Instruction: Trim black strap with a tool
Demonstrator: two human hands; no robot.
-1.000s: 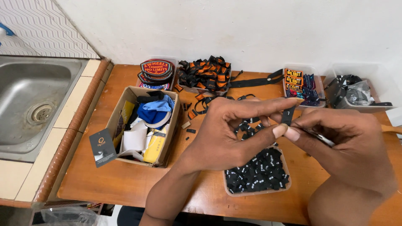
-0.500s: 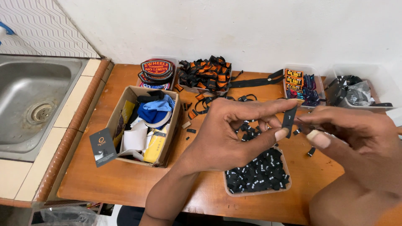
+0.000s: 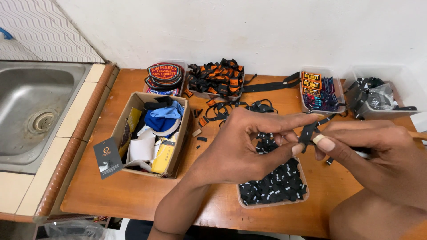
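Note:
My left hand (image 3: 240, 146) pinches a small black fabric label (image 3: 307, 132) between thumb and forefinger, above a clear tray (image 3: 272, 203) filled with several small black labels. My right hand (image 3: 378, 149) touches the same label with its thumb and fingers and also holds a thin white tool whose tip shows near the palm. Both hands hover over the wooden table (image 3: 133, 195).
A cardboard box (image 3: 133, 104) of mixed tags and cloth sits at left. Round patches (image 3: 165, 73), a pile of orange-black labels (image 3: 218, 76), a tray of colourful labels (image 3: 321, 95) and a clear tub (image 3: 378, 95) line the back. A steel sink (image 3: 31, 111) lies far left.
My hands have drifted slightly right and lower over the tray. The label stays pinched between both hands, turned a little more upright.

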